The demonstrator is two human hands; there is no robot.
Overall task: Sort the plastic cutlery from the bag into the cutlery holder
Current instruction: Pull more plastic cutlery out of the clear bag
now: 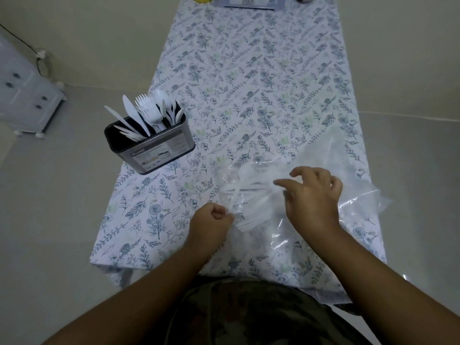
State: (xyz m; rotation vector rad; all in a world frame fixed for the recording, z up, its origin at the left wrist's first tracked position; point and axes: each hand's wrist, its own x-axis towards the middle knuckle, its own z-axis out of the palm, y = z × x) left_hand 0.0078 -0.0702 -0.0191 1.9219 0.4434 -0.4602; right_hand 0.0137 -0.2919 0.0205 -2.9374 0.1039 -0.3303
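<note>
bag [311, 170] – left fingers [227, 216] pinch its near edge, right fingers [293, 181] loosely spread above it.

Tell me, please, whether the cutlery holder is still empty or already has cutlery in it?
Already partly filled: white knives, forks and spoons stand upright in the cutlery holder.

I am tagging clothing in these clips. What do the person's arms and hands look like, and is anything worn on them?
Both forearms are bare up to the frame edge: no sleeves, gloves, watch or rings visible on the left hand or the right hand. The only clothing in view is a camouflage-patterned garment in green and brown on the torso.
</note>
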